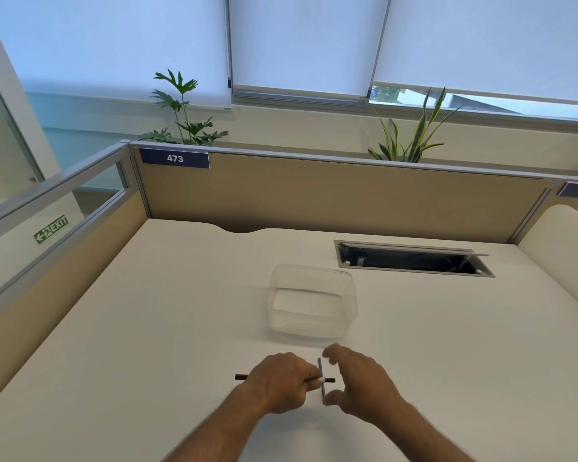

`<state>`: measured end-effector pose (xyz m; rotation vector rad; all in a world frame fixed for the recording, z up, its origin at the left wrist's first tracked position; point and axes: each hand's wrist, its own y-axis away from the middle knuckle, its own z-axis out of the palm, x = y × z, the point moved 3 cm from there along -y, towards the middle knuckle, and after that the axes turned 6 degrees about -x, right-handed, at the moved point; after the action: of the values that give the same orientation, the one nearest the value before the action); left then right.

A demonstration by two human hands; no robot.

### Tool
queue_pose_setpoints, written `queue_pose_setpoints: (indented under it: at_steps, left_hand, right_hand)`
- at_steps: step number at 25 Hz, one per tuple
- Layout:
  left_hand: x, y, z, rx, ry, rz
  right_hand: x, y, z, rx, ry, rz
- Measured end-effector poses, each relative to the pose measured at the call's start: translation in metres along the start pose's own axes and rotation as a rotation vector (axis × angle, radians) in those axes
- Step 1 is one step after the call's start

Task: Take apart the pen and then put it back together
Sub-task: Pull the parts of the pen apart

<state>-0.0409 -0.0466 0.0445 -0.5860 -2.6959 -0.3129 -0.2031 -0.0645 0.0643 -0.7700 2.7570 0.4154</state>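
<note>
Near the front edge of a white desk (pixel 147 328), two bare hands meet over the parts of a pen. Left hand (pixel 281 383): fingers curled round a dark pen body (pixel 242 377) that lies roughly level and crosswise, its black end sticking out to the left of the fist and a white band with a short black tip (pixel 327 380) showing to the right. Right hand (pixel 361 388): fingers spread and relaxed, forefinger and thumb bracketing a thin grey-blue rod (pixel 321 368) that stands nearly at right angles to the pen body; motion blur hides whether the fingertips actually touch it, so no grip can be confirmed. The rod crosses the pen body just beside the white band. Both forearms enter from the lower edge of the view.

Beyond the hands, a clear plastic box (pixel 314 303) sits on the desk, open at the top. Farther back and to the right, a cable hatch (pixel 414 260) is set into the desk with its lid raised. A tan partition (pixel 347 201) closes the far side and carries a blue label reading 473 (pixel 175 158). Two potted plants (pixel 184 111) rise behind it, below lowered window blinds (pixel 297 41). A green exit sign (pixel 51 228) shows at left.
</note>
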Motion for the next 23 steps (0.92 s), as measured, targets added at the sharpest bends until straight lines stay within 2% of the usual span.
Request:
queue_pose_setpoints:
  at_steps: [4, 9, 12, 17, 20, 23]
  left_hand:
    - [-0.004, -0.001, 0.0, 0.046, -0.061, -0.013]
    - [-0.006, 0.0, 0.0, 0.052, -0.075, -0.017]
    - [-0.007, 0.001, 0.001, 0.054, -0.076, -0.017]
    - [-0.008, 0.001, 0.0, 0.063, -0.08, -0.017]
    - [-0.008, 0.001, 0.0, 0.074, -0.087, -0.002]
    - [-0.008, 0.002, 0.0, 0.072, -0.083, -0.013]
  right_hand:
    - [0.002, 0.002, 0.0, -0.166, 0.008, -0.068]
    - [0.002, -0.005, -0.001, -0.066, 0.08, -0.092]
    - [0.006, -0.006, -0.003, -0.016, -0.003, -0.031]
    - [0.011, -0.003, -0.001, -0.128, -0.118, -0.017]
    - [0.007, -0.006, -0.001, -0.083, -0.066, -0.104]
    - [0.009, -0.009, 0.0, -0.026, -0.037, -0.112]
